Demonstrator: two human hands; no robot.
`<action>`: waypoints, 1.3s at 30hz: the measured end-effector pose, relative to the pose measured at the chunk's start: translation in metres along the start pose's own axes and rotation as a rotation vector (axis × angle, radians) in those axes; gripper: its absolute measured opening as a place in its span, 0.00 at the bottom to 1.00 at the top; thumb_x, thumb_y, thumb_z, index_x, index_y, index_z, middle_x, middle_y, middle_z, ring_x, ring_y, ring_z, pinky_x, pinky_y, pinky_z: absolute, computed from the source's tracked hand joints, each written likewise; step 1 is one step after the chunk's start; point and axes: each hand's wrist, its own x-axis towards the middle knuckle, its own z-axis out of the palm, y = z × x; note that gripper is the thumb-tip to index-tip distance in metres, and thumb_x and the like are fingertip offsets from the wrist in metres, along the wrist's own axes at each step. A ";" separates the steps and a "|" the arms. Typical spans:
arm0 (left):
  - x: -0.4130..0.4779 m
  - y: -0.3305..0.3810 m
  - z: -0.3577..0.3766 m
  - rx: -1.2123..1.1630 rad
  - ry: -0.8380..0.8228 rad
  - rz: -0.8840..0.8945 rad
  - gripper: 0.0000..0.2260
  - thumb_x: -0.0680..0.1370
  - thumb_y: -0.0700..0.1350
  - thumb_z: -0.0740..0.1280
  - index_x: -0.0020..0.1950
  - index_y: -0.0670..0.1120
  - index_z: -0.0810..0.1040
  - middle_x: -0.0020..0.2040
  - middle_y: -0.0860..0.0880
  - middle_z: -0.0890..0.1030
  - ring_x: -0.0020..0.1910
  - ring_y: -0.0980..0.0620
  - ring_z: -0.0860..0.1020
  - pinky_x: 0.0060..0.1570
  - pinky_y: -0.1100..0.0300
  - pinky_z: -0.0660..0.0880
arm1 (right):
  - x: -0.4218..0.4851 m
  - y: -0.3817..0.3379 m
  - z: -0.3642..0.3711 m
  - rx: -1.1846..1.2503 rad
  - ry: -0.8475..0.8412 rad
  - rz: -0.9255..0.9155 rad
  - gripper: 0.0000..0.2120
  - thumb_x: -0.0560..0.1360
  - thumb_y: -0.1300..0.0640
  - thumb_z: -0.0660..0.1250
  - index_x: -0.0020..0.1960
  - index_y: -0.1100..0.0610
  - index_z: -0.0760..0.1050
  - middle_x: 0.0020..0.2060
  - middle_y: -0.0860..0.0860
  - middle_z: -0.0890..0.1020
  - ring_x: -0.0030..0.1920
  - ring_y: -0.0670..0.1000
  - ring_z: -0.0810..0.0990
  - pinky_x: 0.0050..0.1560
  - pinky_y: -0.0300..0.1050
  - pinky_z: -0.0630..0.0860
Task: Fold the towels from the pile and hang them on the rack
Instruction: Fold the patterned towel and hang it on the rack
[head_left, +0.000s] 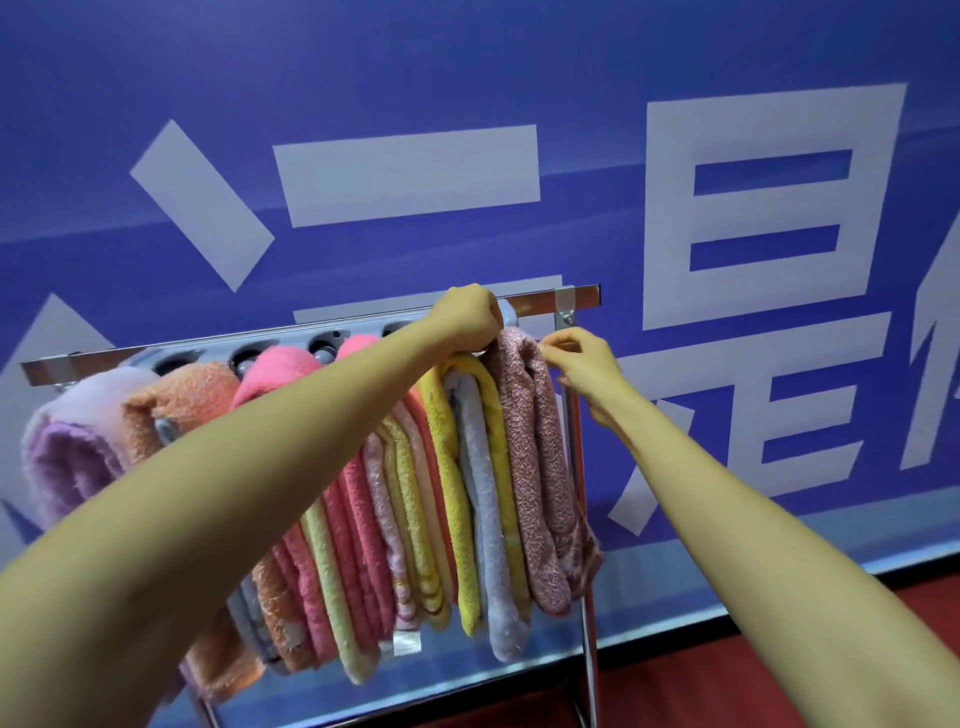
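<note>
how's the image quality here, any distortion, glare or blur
Head view: wide-angle stretch swells the left forearm and right forearm toward the lower corners; head view: sheen on the rack's chrome bar, pale streaks on the blue banner may be reflections; head view: light even, no hard shadows; the speckled pink towel pinched by the right hand is sharp, the lilac towel softer.

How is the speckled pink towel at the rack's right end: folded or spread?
Folded: the speckled pink terry towel hangs doubled over the silver metal rack as a narrow strip.

Left hand (467, 321) fisted, right hand (584, 364) pinching
</note>
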 end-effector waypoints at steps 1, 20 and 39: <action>-0.003 0.001 -0.002 -0.011 -0.011 0.008 0.13 0.77 0.37 0.60 0.57 0.38 0.79 0.54 0.38 0.81 0.54 0.40 0.78 0.47 0.55 0.73 | -0.011 0.004 -0.003 -0.010 0.056 -0.077 0.05 0.76 0.56 0.68 0.49 0.57 0.77 0.43 0.48 0.80 0.45 0.46 0.77 0.49 0.43 0.74; -0.042 -0.009 0.031 0.137 0.246 0.097 0.19 0.79 0.60 0.58 0.55 0.46 0.77 0.51 0.44 0.83 0.55 0.42 0.77 0.63 0.48 0.62 | -0.086 0.087 -0.016 -0.613 0.149 -0.111 0.04 0.73 0.56 0.66 0.44 0.53 0.71 0.37 0.50 0.78 0.40 0.55 0.77 0.37 0.48 0.72; -0.099 -0.011 0.046 0.149 0.359 0.299 0.25 0.78 0.51 0.64 0.73 0.45 0.64 0.74 0.43 0.64 0.77 0.44 0.54 0.73 0.42 0.42 | -0.122 0.057 -0.028 -0.669 -0.042 -0.216 0.19 0.76 0.54 0.66 0.66 0.50 0.68 0.59 0.48 0.76 0.58 0.50 0.76 0.58 0.54 0.76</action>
